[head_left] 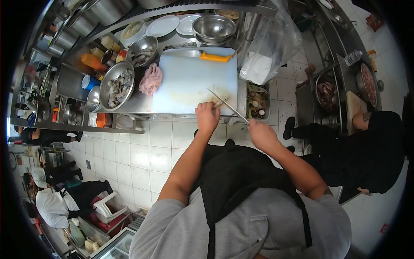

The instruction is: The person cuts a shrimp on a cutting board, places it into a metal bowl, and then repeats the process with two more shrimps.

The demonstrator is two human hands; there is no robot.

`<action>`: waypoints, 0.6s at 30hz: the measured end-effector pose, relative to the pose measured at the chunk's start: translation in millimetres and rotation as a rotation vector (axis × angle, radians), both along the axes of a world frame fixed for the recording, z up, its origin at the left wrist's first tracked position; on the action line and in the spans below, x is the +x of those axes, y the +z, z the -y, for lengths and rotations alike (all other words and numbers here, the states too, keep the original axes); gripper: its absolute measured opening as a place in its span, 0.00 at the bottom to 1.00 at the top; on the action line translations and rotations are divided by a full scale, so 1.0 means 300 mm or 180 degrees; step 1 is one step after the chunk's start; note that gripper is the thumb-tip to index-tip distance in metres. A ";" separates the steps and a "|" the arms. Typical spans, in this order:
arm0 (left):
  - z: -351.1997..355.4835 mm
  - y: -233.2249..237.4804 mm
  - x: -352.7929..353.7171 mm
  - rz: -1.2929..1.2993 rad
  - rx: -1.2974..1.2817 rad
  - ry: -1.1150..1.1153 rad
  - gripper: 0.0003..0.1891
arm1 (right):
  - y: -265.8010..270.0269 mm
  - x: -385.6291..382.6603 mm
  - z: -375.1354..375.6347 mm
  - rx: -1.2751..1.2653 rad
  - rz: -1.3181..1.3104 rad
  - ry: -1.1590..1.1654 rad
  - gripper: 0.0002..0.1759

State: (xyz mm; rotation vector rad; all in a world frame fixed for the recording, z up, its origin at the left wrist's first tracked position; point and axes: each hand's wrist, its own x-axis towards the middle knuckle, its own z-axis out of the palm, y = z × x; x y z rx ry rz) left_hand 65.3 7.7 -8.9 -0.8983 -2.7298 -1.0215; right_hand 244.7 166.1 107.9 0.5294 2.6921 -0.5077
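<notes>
My right hand (262,134) is closed round the handle of a knife (226,104), its thin blade slanting up and left over the near right corner of a white cutting board (185,77). My left hand (207,118) is at the board's near edge, fingers bent down on a small pale piece of food (217,103) beside the blade; its kind is too small to tell. Pale wet bits lie around it. Across the board's far side rests a second knife with a yellow handle (214,57). A crumpled pink cloth (151,79) lies against the board's left edge.
Left of the board stand metal bowls of what looks like shrimp (117,84). A colander (214,28) and white plates (162,26) sit behind. A scrap tray (257,101) and plastic bag (269,47) are at the right. A co-worker (358,146) stands at the right counter.
</notes>
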 end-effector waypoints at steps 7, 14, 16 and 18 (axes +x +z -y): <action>-0.004 0.004 -0.011 -0.0013 -0.0155 -0.0067 0.08 | -0.012 -0.019 0.034 -0.0014 -0.0038 0.0135 0.13; -0.008 0.020 -0.012 -0.0073 -0.0137 -0.0086 0.07 | -0.046 0.023 0.021 -0.0011 -0.0073 0.0141 0.12; -0.008 0.023 -0.015 -0.0085 -0.0157 -0.0095 0.07 | -0.023 0.043 0.024 0.0032 -0.0041 0.0108 0.13; -0.009 0.021 -0.016 -0.0116 -0.0207 -0.0125 0.07 | -0.025 0.039 0.024 -0.0001 -0.0007 0.0093 0.11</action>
